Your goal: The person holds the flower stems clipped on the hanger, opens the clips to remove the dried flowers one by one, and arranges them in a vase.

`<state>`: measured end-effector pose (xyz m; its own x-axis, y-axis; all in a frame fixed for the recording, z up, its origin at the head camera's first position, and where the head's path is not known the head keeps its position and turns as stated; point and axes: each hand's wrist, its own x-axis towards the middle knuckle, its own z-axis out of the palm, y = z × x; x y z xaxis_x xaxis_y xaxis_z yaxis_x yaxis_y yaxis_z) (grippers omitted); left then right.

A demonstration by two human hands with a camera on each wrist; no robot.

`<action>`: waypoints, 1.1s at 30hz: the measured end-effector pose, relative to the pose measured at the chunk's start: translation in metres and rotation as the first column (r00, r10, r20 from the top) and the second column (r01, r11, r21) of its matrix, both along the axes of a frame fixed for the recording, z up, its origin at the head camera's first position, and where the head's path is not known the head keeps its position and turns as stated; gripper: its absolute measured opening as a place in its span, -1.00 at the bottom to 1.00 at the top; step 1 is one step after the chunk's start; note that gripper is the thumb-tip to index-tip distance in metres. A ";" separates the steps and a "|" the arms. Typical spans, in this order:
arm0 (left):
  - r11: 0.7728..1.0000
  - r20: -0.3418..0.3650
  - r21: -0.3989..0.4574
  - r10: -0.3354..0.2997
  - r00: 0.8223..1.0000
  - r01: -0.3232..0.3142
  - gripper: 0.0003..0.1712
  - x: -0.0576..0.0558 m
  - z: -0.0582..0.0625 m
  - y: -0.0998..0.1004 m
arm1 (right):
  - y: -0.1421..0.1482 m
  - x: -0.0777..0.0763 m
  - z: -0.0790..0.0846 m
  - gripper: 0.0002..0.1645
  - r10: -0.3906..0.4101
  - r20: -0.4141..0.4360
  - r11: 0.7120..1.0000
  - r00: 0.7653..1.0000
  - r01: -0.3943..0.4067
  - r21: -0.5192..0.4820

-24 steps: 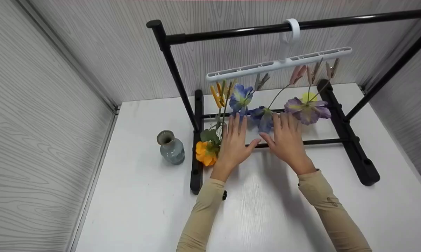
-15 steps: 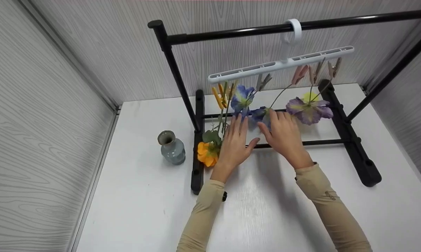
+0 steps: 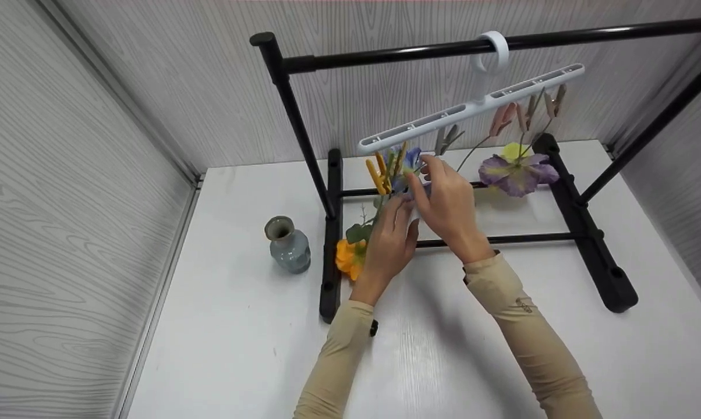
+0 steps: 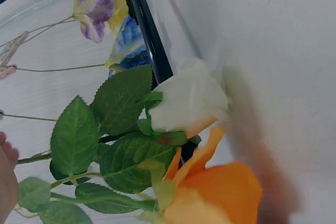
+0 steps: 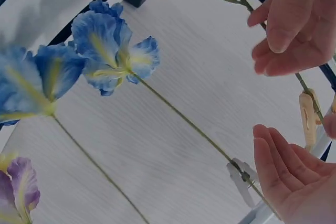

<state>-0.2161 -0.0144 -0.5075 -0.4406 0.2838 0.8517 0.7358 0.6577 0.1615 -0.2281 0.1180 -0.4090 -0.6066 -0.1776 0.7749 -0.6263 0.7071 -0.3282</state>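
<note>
My right hand (image 3: 448,203) is raised beside the blue artificial flower (image 3: 412,157), below the white hanger (image 3: 473,110). In the right wrist view its fingers (image 5: 278,156) are loosely bent near the orange clothespin (image 5: 307,116) and the grey clothespin (image 5: 241,182). My left hand (image 3: 389,247) is lower, its fingers near a green stem (image 5: 303,85) that runs behind them. No firm grip shows on either hand. An orange flower (image 4: 220,192), a white rose (image 4: 189,98) and green leaves (image 4: 74,135) hang beside the left hand.
The hanger hangs from a black rack (image 3: 385,55) whose foot bars (image 3: 589,250) lie on the white table (image 3: 228,349). A grey-blue vase (image 3: 291,250) stands left of the rack. A purple flower (image 3: 516,174) hangs at right from pinkish clothespins (image 3: 502,119).
My right hand has moved up and left, off the lower blue flower toward the orange clothespin. Both hands' fingers have bent. The hanger has turned, its left end lower in view.
</note>
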 end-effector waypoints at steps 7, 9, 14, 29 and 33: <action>0.995 -0.085 0.091 0.055 0.995 -0.047 -0.50 0.004 -0.006 -0.003 | -0.016 -0.007 0.007 -0.57 0.035 -0.027 0.996 0.999 -0.037 -0.084; 0.992 -0.049 0.100 0.088 0.995 -0.083 -0.47 0.006 -0.006 -0.001 | -0.019 -0.007 0.008 -0.53 0.034 -0.013 0.994 0.999 -0.036 -0.105; 0.981 0.027 0.107 0.160 0.987 -0.162 -0.41 0.008 -0.003 0.003 | -0.024 -0.008 0.012 -0.50 0.037 0.031 0.989 0.999 -0.032 -0.146; 0.967 0.094 0.143 0.200 0.975 -0.212 -0.55 0.006 0.000 0.006 | -0.032 -0.014 0.022 -0.49 0.041 0.147 0.974 0.988 -0.007 -0.225; 0.969 0.131 0.180 0.145 0.981 -0.167 -0.67 0.007 -0.002 0.006 | -0.033 -0.016 0.026 -0.50 0.014 0.169 0.979 0.985 0.021 -0.204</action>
